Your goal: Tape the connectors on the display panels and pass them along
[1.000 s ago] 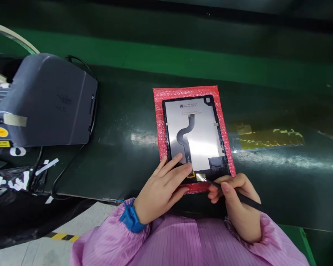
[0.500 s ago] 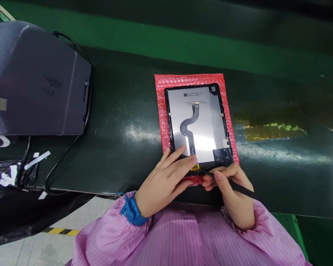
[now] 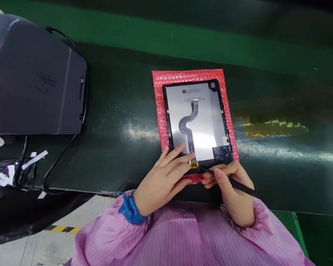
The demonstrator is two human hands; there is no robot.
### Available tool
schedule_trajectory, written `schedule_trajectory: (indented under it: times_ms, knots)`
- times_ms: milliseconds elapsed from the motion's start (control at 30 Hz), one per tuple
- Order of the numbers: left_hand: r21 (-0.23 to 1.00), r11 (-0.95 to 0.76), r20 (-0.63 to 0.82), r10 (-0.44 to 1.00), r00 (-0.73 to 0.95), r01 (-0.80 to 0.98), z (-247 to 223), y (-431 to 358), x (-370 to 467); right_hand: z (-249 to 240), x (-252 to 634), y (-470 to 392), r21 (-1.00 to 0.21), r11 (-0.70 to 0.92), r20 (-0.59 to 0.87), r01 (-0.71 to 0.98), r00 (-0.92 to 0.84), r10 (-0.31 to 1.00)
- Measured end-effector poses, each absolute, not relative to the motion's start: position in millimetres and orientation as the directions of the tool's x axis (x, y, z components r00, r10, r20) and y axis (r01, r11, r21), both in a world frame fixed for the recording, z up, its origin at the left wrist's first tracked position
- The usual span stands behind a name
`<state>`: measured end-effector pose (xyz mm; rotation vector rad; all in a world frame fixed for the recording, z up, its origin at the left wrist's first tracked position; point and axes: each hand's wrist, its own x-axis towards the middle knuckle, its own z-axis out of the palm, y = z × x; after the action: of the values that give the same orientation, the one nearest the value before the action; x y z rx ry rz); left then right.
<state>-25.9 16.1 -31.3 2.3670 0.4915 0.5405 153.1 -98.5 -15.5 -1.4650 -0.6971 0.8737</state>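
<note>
A tablet screen assembly (image 3: 205, 122) with a silvery back and black frame lies on a red bubble-wrap bag (image 3: 158, 107). A dark ribbon cable (image 3: 184, 125) winds down its back to a strip of amber tape (image 3: 194, 164) at the near edge. My left hand (image 3: 166, 177) rests open, fingers spread over the lower left of the screen and the cable's lower end. My right hand (image 3: 233, 184) is closed round a thin black pry stick (image 3: 244, 188), pen-like. The stick's tip is just right of the amber tape; whether it touches the frame I cannot tell.
A large grey case (image 3: 39, 77) with a black cord (image 3: 58, 162) stands on the dark green table (image 3: 119, 99) at the left. Amber tape strips (image 3: 269, 127) lie stuck to the table at the right. The table's near edge runs close to my body.
My left fingers have shifted slightly off the amber tape, which shows more fully. My right hand keeps the pry stick at nearly the same spot. The whole view has shifted slightly.
</note>
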Motion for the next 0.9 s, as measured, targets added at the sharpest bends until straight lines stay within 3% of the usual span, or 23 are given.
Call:
schedule_trajectory:
  times_ms: [400, 900]
  knots:
    - [0.699, -0.682, 0.221, 0.493, 0.841, 0.216, -29.8, 16.4, -24.7, -15.5, 152.7, -95.8, -0.993, -0.102, -0.117, -0.057, 0.526, 0.843]
    - [0.653, -0.721, 0.199, 0.457, 0.867, 0.230, -29.5, 18.4, -25.7, -13.8, 151.6, -96.6, -0.990, -0.140, -0.123, -0.011, 0.547, 0.828]
